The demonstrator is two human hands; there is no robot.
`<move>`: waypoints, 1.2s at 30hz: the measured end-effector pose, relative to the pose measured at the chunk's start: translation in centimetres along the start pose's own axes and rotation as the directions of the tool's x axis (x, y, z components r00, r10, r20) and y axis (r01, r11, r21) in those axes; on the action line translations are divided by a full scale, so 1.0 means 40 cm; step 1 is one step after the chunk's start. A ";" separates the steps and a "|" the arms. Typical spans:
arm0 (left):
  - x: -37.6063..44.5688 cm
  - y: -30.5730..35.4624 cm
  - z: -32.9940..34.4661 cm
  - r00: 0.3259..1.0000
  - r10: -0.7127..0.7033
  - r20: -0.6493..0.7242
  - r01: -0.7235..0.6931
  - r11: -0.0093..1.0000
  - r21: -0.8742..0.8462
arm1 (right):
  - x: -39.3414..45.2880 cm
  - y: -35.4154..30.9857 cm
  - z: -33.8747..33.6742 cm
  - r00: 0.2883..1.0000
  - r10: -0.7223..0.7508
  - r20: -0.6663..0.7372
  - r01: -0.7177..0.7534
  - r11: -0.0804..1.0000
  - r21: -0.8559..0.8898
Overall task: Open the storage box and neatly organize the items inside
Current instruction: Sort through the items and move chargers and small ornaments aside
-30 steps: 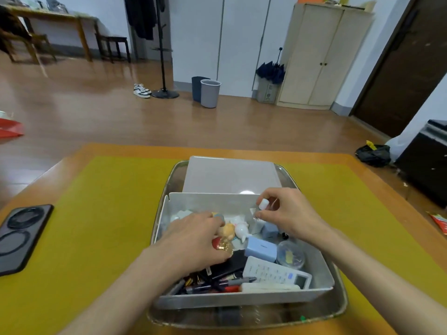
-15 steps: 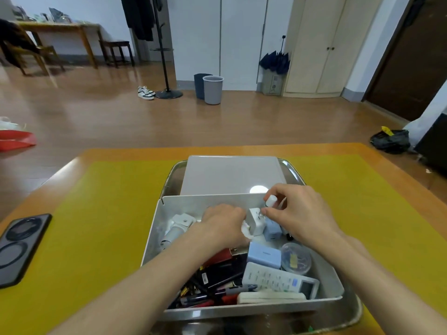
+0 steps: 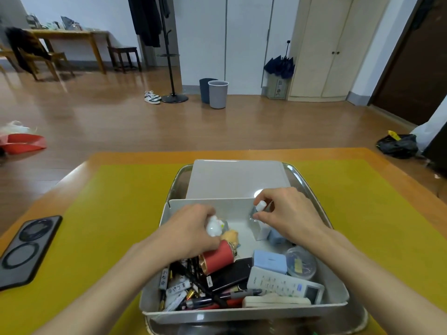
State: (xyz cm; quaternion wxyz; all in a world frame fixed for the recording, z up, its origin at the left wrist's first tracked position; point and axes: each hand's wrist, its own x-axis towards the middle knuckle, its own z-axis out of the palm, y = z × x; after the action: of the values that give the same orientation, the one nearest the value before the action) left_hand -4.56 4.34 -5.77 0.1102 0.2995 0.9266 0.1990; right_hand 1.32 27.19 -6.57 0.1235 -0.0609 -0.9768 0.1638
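Right now the open box (image 3: 242, 313) sits in a clear tray (image 3: 304, 180) on the yellow mat (image 3: 108, 226) of the worktop (image 3: 145, 155), with its grey lid (image 3: 237, 180) lying flat in the tray just behind it. Both hands reach into the far end of the box. The left hand (image 3: 191, 228) has its fingers (image 3: 205, 211) curled round a small white figure (image 3: 214, 227), held just above a little orange figure (image 3: 229, 236) and beside a red cylinder (image 3: 217, 259). The right hand (image 3: 290, 213) pinches a small white piece (image 3: 260, 205) between thumb and forefinger at the far right corner, above a white block (image 3: 262, 232) and a pale blue one (image 3: 275, 236); what the white piece is I cannot tell. Nearer in the box lie a blue case (image 3: 269, 261), a round clear tub (image 3: 301, 263), a white remote (image 3: 285, 282), a black phone (image 3: 232, 274), and a jumble of pens (image 3: 217, 299) and small batteries at the near left. A black pad (image 3: 29, 250) with two rings lies on the worktop well to the left of the tray.
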 end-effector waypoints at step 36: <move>0.016 0.087 0.109 0.956 0.292 0.040 -0.295 0.947 0.126 | -0.125 0.113 -0.075 1.000 0.016 -0.008 -0.017 0.995 -0.093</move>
State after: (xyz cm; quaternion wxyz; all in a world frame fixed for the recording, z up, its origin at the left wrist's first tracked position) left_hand -1.88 8.62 -8.21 0.0691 0.4425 0.8816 0.1491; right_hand 7.25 31.57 -6.46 0.1229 -0.0754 -0.9824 0.1187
